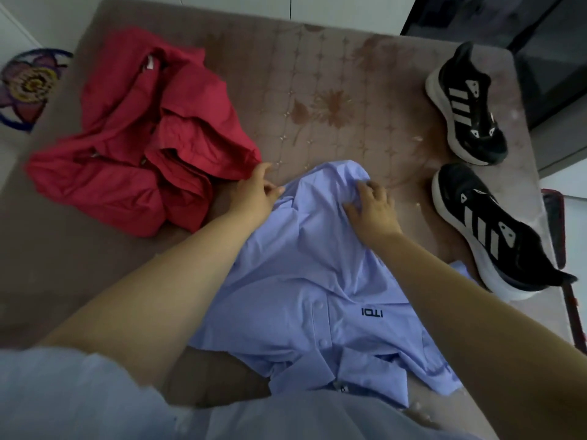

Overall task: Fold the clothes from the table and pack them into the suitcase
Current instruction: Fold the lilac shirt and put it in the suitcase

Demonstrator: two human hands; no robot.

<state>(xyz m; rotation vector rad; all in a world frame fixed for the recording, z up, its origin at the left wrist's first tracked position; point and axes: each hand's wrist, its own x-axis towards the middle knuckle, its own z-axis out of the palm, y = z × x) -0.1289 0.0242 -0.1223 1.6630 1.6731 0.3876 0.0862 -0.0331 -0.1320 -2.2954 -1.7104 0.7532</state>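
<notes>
**Blue shirt being laid out for folding**

The blue shirt (301, 274) lies front-up on the surface (317, 74), collar toward the person and hem at the far end, wrinkled and not yet folded. The left hand (251, 192) pinches the shirt's far left edge between thumb and fingers (274, 188). The right hand (374, 214) rests on the far right part, fingers curled into bunched cloth.

The step in hand looks like straightening the hem end before the first fold. Next, the cloth probably needs pulling flat and square, then the sides turned in.

The red clothes (136, 147) sit in a loose heap just beside the left hand, unfolded. Two black shoes (467, 106) lie to the right, the nearer one (495, 230) close to the shirt's edge. Past the surface's right side is what looks like the suitcase (555, 223), only a red-trimmed edge showing, so packing seems well off.
</notes>
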